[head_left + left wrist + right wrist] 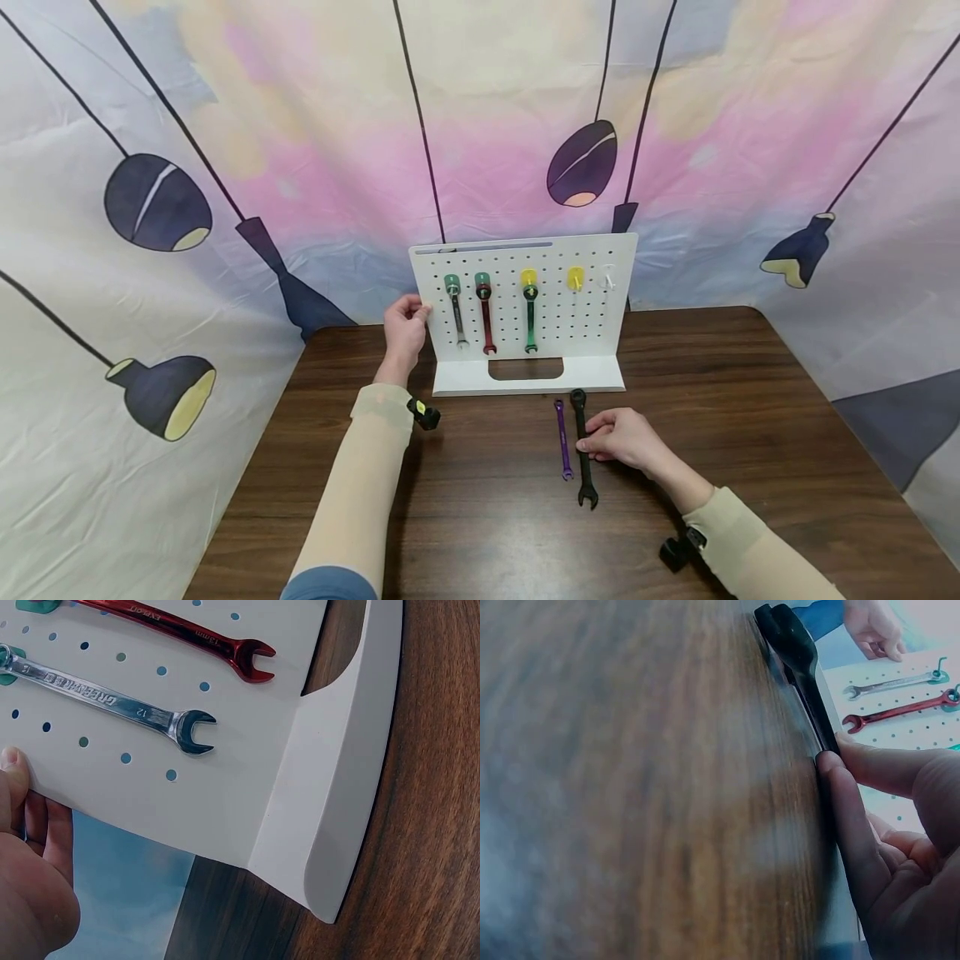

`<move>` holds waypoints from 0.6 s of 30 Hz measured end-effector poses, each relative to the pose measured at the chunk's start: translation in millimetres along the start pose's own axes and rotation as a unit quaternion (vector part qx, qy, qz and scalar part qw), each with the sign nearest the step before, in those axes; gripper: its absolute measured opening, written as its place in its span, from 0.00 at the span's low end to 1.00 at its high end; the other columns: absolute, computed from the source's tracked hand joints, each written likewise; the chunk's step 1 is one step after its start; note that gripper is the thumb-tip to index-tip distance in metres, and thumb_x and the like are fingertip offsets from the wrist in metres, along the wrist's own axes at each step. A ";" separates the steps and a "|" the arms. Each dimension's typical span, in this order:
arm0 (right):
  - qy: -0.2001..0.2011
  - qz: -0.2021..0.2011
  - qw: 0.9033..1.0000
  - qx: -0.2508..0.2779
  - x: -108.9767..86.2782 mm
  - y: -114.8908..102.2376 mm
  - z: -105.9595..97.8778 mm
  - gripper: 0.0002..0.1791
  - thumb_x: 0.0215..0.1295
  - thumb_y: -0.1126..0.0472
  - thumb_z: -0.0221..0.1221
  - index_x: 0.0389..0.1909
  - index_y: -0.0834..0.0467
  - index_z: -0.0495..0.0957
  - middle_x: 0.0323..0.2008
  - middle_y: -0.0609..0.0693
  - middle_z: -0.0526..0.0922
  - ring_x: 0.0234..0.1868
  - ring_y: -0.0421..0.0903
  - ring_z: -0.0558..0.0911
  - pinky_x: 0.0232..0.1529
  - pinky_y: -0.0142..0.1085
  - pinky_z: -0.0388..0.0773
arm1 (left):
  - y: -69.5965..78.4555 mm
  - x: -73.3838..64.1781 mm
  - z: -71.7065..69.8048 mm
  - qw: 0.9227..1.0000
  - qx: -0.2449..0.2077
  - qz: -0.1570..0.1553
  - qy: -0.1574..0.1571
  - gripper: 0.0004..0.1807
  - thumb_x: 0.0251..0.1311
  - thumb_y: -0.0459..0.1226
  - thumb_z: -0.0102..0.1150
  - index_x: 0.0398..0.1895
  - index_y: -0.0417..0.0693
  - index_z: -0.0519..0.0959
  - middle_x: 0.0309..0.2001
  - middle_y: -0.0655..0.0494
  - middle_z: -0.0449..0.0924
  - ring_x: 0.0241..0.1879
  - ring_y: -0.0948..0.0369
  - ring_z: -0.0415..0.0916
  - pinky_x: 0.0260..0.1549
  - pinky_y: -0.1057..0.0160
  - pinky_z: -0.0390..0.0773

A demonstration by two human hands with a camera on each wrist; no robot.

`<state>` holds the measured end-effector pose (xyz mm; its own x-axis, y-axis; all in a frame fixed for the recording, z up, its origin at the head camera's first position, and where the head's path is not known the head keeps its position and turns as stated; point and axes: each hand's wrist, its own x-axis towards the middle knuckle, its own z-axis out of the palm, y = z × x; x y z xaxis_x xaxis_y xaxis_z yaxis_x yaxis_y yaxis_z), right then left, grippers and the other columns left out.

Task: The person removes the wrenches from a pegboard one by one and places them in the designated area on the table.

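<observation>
In the head view my left hand (405,332) pinches the left edge of a white pegboard stand (525,387), thumb on its front face. My right hand (622,439) pinches a black combination wrench (587,475) around the middle of its shaft, over the table in front of the stand. Just left of it lies a purple wrench (562,442). On the board hang a silver wrench (97,691), a red wrench (487,321) and a green wrench (531,321). The right wrist view shows thumb and fingertip on the black wrench (795,652).
To the right of the green wrench, a yellow hook (575,278) and a clear hook (608,277) hold nothing. The brown wooden table (480,517) extends around the stand. Behind it hangs a cloth (480,108) printed with lamps.
</observation>
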<state>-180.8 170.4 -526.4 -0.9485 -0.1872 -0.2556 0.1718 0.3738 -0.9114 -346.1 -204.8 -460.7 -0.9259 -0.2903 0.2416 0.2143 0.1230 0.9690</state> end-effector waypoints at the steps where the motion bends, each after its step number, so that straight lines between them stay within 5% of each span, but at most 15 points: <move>1: 0.000 0.001 1.000 -0.001 0.5 0.1 0.0 0.20 0.59 0.66 0.78 0.47 0.71 0.82 0.29 0.53 0.89 0.30 0.46 0.89 0.33 0.39 0.88 | -0.1 0.1 0.0 1.000 -0.001 0.001 0.000 0.03 0.73 0.26 0.63 0.38 0.37 0.82 0.33 0.57 0.74 0.34 0.61 0.69 0.32 0.68 0.69; 18: -0.004 0.013 1.000 0.001 0.4 -6.3 0.2 0.22 0.57 0.68 0.78 0.49 0.69 0.82 0.29 0.54 0.88 0.30 0.46 0.88 0.33 0.39 0.88 | -2.5 2.6 -0.3 1.000 -0.006 0.010 -0.003 0.03 0.72 0.25 0.64 0.38 0.36 0.82 0.30 0.58 0.74 0.32 0.62 0.68 0.30 0.69 0.69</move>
<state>-182.2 167.8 -520.8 -0.9413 -0.1850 -0.2823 0.1975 0.3762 -0.9052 -349.0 -206.1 -462.5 -0.9230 -0.2829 0.2608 0.2365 0.1173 0.9645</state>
